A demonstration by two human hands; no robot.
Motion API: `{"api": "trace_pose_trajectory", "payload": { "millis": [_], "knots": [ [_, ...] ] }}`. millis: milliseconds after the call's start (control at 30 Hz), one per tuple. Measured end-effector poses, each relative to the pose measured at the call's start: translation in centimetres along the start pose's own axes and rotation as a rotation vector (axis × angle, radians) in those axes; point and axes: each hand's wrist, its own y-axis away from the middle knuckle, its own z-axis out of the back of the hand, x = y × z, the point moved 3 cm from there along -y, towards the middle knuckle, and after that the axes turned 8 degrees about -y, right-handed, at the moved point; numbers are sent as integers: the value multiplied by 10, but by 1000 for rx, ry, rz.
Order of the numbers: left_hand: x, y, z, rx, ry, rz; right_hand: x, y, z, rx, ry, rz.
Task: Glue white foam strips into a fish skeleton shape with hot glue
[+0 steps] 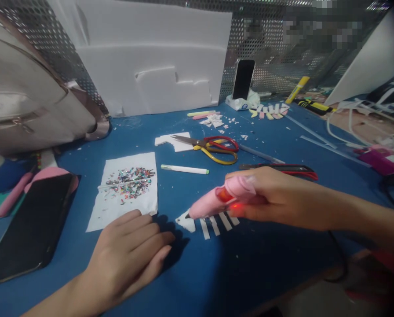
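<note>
Right hand (266,198) clamped around pink glue gun (217,200), red light glowing at the grip, nozzle angled down-left and touching a small white foam piece (187,221) on the blue counter (217,273). White strips (218,223) lie in a row just beside that piece, under the gun. Left hand (131,251) flat on counter, palm down, fingers loosely spread, holding nothing, its fingertips at the lower edge of a white sheet with glitter bits (126,187). Hands apart. Scissors (213,147) and white pen (184,169) further back. Black phone (32,229) at left. Second phone (243,79) propped upright against the mesh wall.
</note>
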Motion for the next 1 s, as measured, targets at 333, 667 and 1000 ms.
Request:
{"api": "trace_pose_trajectory", "payload": {
  "millis": [333, 667, 1000],
  "knots": [
    [-1, 0, 4, 0, 24, 25, -26, 43, 51, -640, -18, -118],
    [1, 1, 0, 42, 32, 21, -99, 118, 126, -950, 246, -409],
    [2, 1, -1, 64, 19, 51, -165, 143, 168, -919, 181, -455]
  ]
}}
